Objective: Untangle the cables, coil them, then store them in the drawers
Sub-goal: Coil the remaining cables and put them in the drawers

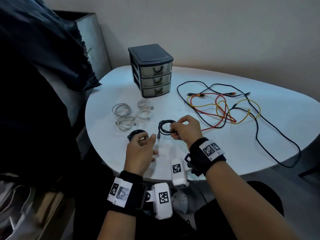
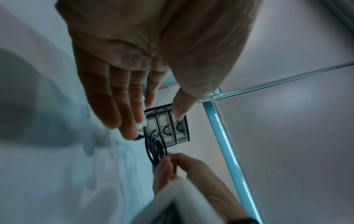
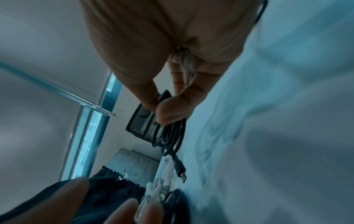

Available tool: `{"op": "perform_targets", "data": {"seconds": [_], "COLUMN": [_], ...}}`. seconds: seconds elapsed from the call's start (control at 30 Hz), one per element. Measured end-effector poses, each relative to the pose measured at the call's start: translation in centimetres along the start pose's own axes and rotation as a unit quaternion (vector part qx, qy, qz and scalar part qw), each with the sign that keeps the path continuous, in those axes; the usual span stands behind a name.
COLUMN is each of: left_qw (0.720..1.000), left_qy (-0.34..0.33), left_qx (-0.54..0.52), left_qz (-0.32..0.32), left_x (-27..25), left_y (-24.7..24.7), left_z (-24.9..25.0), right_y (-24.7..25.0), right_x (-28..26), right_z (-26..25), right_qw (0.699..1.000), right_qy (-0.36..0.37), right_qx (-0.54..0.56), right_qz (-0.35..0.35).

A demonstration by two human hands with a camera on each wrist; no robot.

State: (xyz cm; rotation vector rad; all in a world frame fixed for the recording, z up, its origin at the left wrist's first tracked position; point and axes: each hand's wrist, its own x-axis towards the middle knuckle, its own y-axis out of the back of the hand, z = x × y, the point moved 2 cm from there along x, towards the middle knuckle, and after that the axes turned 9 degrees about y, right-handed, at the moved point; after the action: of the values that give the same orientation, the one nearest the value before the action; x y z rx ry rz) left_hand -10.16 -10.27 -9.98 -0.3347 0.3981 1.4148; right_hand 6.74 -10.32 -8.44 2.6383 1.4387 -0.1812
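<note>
1. Your right hand (image 1: 185, 129) is raised forward over the table (image 1: 225, 153), fingers curled; the grip pinches the black coiled cable (image 1: 164, 126) between thumb and fingertips.
2. Your left hand (image 1: 140, 151) sits lower and nearer you, fingers extended and relaxed, holding nothing.
3. Both forearms are bare; each wrist carries a black band with a white camera unit.

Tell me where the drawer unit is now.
In the head view the drawer unit stands at the table's far edge, left of the tangled cables and just behind the white coils, all three drawers closed.
</note>
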Motion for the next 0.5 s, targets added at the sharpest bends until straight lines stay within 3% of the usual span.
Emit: {"op": "perform_targets", "data": {"seconds": [0.07,0.17,0.33,0.5], "left_qw": [1.000,1.000,0.999,0.997], "left_qy": [0.002,-0.006,-0.032,-0.021], "left_qx": [-0.007,0.004,0.016,0.017], "left_qz": [0.003,0.004,-0.008,-0.076], "left_x": [-0.2,-0.5,-1.0,-1.2], "left_y": [0.3,0.7,0.3,-2.7], "left_z": [0.0,0.0,0.2,0.9], "right_y": [-1.4,-2.5,-1.2,3.5], "right_x": [0.5,0.6,-0.5,-1.7], "right_z": [0.0,0.2,-0.4,-1.2], "right_qw": [0.998,0.995,0.990,0.969], "right_qy": [-0.034,-0.050,0.016,0.095], "right_qx": [0.033,-0.030,-0.121,-0.225], "right_qz": [-0.041,-0.078,-0.075,-0.031]}}
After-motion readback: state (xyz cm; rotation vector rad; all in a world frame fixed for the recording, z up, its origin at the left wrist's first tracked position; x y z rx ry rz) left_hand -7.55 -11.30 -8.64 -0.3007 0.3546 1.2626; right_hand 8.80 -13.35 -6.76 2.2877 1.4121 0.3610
